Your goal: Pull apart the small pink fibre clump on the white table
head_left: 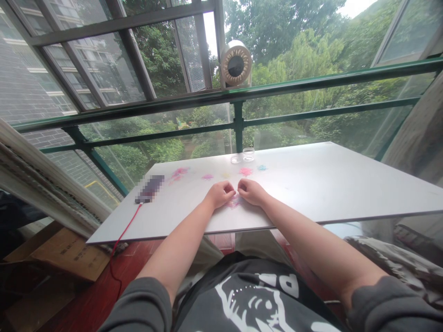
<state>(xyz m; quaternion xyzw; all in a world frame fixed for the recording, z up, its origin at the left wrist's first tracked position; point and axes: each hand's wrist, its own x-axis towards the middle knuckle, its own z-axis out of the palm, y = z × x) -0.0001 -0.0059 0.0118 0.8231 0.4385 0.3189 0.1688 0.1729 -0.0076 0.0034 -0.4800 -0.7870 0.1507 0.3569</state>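
My left hand and my right hand are close together over the white table, fingers curled and pinched toward each other. Whatever sits between the fingertips is too small to make out. Just below them lies a loose pile of small pink and purple pieces. Beyond the hands are separate little heaps: a pink-red one, a blue one, a pale yellow one, a magenta one and a wider pink-red scatter.
Behind the heaps stands a clear round container, with a clear lid or dish beside it. At left a blurred-out phone trails a red cable over the table edge. A round fan sits above the green railing.
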